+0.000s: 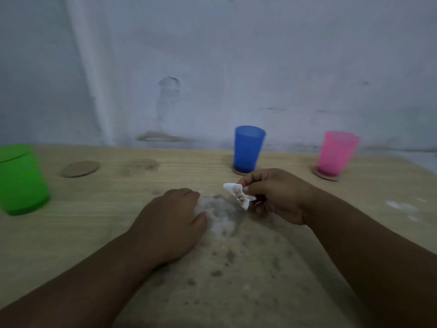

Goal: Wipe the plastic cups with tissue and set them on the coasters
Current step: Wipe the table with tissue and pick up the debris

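Head view. We look down on a pale wooden table set against a whitish wall; the frame is motion-blurred.

The right hand pinches a crumpled white tissue between thumb and fingertips, holding it just above the table near the middle of the view.

The left hand lies knuckles-up on the table just beside it, fingers curled under. We cannot tell whether it grips anything. Between the two hands we see a whitish-grey patch on the wood, too blurred to identify.

A blue plastic cup stands upright on a round brown coaster just beyond the right hand. A pink plastic cup stands upright on a second coaster further to the right.

A green plastic cup stands on the bare wood at the far left, apart from the bare coaster to its right.

At the table's far edge lies a fourth coaster. Above it we make out a faint clear cup-like shape, too smeared to confirm.
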